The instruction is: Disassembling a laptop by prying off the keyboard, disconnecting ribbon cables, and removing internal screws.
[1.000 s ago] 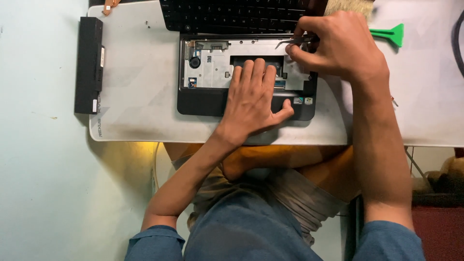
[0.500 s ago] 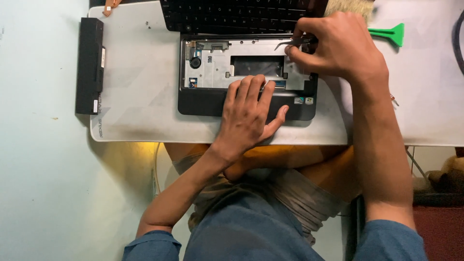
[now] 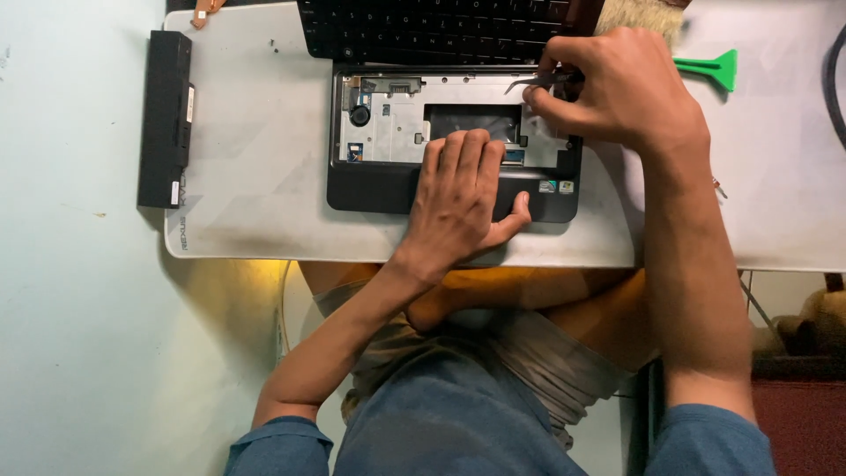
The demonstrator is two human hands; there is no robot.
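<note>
At the far left of the frame a long black battery pack (image 3: 165,119) lies upright along the edge of the white surface (image 3: 256,159). Right of it, in the upper middle, sits an opened laptop base (image 3: 388,119): its silver inner plate is exposed, a black palm rest runs along its lower edge, and the detached black keyboard (image 3: 423,26) lies just above it, touching its upper rim. The left hand (image 3: 463,189) lies flat on the palm rest, fingers (image 3: 467,150) stretched out together with tips at the dark rectangular opening in the plate, thumb spread to the right; it grips nothing. Further right, the right hand (image 3: 617,88) hovers over the base's upper right corner, its fingers pinched shut on slim metal tweezers (image 3: 533,82) whose tips point left over the plate. A green plastic pry tool (image 3: 709,66) rests on the surface just right of that hand.
</note>
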